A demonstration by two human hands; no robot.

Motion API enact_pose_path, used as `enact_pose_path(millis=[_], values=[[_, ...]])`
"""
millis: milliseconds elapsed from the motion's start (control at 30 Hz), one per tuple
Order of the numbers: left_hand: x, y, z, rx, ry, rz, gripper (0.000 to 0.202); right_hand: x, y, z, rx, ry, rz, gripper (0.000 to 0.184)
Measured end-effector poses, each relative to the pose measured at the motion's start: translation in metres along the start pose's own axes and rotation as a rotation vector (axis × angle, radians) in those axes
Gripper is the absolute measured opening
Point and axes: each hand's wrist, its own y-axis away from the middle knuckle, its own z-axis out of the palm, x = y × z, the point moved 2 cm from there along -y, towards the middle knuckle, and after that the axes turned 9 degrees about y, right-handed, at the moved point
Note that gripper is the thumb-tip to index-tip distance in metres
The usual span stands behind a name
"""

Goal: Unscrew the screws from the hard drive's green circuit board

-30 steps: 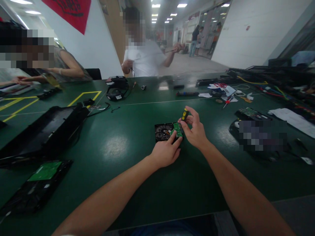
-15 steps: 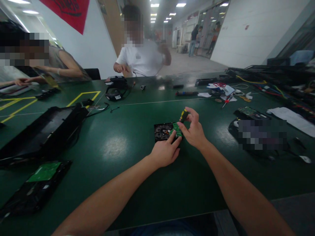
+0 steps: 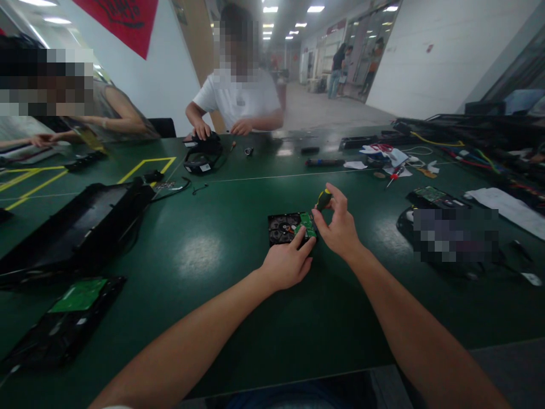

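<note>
A black hard disk drive (image 3: 279,223) is laid with its green circuit board (image 3: 307,218) facing up on the green table (image 3: 230,335), at the middle of the scene, directly ahead of both arms. The left hand (image 3: 286,266) is laid palm down over the drive's near right part, two fingers being stretched onto the board; whether the near edge is also pinched by the thumb cannot be told. A black and yellow screwdriver (image 3: 324,199) is pinched by the handle between the closed thumb and fingers of the right hand (image 3: 340,230), just beside the drive's far right corner. The tip cannot be made out, so contact with the drive cannot be confirmed.

The drive would be expected to be stiff, compact and fairly heavy for its size, with smooth faces that could slide on the glossy table. The board is probably the fragile part, so the casing is best held by its long side edges, with pressure kept off the components. The screwdriver should be light and easily turned by its rounded handle.

Compared with the earliest frame, the handle is leaned further right and less yellow is shown; the left hand and drive are hardly shifted. Across the table, a co-worker's hand (image 3: 202,130), previously held off the table, is now laid on a black strapped device (image 3: 199,165).
</note>
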Motion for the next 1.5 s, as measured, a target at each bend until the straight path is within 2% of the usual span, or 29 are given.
enact_pose_path(millis=[167,400,567,1167,1500], values=[[-0.0002,0.0000,0.0000,-0.002,0.012,-0.003,0.062,-0.0002,-0.0013,-0.0019,-0.013,0.031,-0.028,0.073],[-0.0005,-0.0007,0.0013,-0.006,0.006,-0.004,0.063,-0.0002,-0.0010,-0.0025,-0.026,-0.046,0.016,0.073],[-0.0004,0.0001,0.0012,0.012,0.003,0.001,0.062,0.0039,0.0015,0.0012,0.008,-0.019,0.014,0.069],[-0.0005,-0.0001,0.0016,0.006,0.001,-0.003,0.062,0.0019,0.0004,-0.0006,-0.024,-0.066,0.031,0.066],[0.0001,-0.0006,0.0019,0.008,0.010,-0.003,0.062,0.0026,0.0014,0.0018,0.027,-0.015,0.003,0.065]])
